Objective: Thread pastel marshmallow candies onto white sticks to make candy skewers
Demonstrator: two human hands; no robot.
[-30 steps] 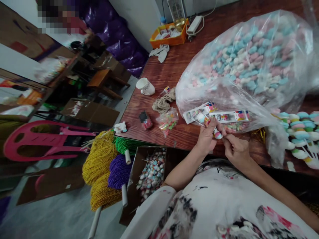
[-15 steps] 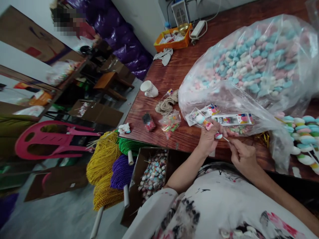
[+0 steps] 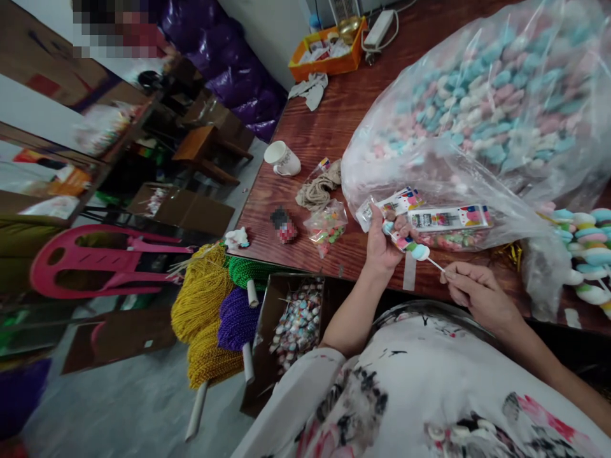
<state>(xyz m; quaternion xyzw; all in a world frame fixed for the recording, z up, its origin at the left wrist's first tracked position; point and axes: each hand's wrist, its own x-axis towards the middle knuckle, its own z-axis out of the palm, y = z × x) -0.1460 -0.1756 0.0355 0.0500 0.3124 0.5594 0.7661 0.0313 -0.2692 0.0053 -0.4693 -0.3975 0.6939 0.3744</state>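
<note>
My left hand is closed around a skewer of marshmallows in white, pale blue, pink and green. Its fingers hide part of the row. From the lower marshmallow a thin white stick runs right to my right hand, whose thumb and fingers pinch the end. Just beyond my left hand, printed packets lie on the table by the mouth of a big clear bag of marshmallows. More marshmallow skewers rest at the right edge.
On the wooden table are a white mug, beige cord, a small candy bag and an orange tray. Below its left edge stand a carton of wrapped sweets and yellow cord bundles. A pink chair is farther left.
My hands have moved apart, the left one a little left and the right one rightward. More of the marshmallows and white stick shows between them. The whole view has shifted slightly.
</note>
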